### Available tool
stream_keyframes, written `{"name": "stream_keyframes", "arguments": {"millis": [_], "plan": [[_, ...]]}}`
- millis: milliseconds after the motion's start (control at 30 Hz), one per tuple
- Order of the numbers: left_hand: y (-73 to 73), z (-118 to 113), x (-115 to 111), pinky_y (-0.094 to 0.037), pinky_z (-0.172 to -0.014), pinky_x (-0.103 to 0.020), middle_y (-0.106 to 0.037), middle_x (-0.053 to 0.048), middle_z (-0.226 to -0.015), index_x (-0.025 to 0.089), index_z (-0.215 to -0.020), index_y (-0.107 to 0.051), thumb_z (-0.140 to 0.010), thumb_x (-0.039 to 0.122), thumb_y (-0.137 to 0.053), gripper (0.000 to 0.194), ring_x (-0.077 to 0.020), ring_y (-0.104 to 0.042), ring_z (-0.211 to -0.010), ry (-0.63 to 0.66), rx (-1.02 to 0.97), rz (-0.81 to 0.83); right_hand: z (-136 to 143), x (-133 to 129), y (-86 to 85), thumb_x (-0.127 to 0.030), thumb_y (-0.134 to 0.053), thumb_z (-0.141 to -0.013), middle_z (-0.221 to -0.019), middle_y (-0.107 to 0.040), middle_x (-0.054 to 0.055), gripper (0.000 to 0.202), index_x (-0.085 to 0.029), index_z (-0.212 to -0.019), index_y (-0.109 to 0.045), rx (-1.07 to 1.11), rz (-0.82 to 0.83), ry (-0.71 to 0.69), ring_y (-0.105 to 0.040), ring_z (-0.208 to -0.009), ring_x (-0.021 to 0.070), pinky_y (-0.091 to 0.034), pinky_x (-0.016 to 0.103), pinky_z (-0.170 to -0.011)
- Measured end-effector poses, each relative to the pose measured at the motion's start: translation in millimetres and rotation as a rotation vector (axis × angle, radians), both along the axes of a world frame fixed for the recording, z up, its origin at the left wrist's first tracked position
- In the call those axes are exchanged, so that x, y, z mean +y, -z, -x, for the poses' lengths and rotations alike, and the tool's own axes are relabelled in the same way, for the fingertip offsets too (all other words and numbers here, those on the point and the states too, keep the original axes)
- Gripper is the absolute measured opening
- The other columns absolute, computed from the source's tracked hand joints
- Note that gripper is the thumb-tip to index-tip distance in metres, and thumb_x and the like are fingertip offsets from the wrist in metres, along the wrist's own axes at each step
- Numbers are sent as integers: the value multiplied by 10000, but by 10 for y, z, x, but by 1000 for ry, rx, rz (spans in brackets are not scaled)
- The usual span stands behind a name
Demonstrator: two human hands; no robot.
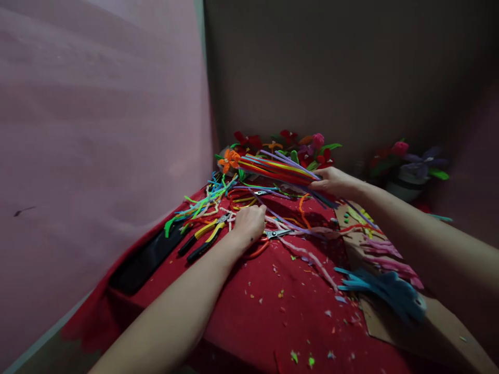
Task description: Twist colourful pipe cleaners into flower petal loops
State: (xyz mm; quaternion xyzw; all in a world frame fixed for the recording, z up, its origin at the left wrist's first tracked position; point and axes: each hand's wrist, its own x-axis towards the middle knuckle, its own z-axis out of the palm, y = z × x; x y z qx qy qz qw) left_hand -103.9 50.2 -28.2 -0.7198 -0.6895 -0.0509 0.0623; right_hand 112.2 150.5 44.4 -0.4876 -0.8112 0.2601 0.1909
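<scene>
My right hand (331, 182) grips a bundle of pipe cleaners (276, 169) in red, yellow, blue and purple, held level above the far part of the table. My left hand (250, 223) is closed low over the loose pipe cleaners (208, 200); what its fingers hold, if anything, is hidden. Just right of that hand lie scissors (277, 234) with orange handles, partly covered by it. Pliers (205, 236) with yellow and black handles rest to its left. A second metal blade (262, 192) shows among the strands behind.
Pipe-cleaner flowers (288, 140) stand at the back, with another potted bunch (419, 161) at right. A dark phone-like slab (146, 259) lies at left. Cardboard (384, 322) holds pink strands and a blue bundle (390, 291). Scraps dot the red cloth (249, 317). Walls rise left and behind.
</scene>
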Motion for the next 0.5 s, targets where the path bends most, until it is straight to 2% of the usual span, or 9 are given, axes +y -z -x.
{"name": "stream_keyframes", "arguments": {"millis": [200,500], "plan": [[5,12,12,-457,-711,-310,-645,-108,-921,184,-911,-618,-838,239,-368,266,-222,-614,-877,6,29,20,-74,59,24,-300,-574,-675,-560,-573,-24,343,-164,-981,-647,101,49,9,-480,-438,93,-365,192,-414],[-2,-32,-13,-458,-692,-339,-642,-111,-906,156,-934,-593,-831,207,-358,261,-244,-614,-839,22,92,-38,18,7,-48,-273,-601,-646,-573,-584,-18,344,-155,-966,-652,177,49,8,-507,-461,101,-388,192,-424]]}}
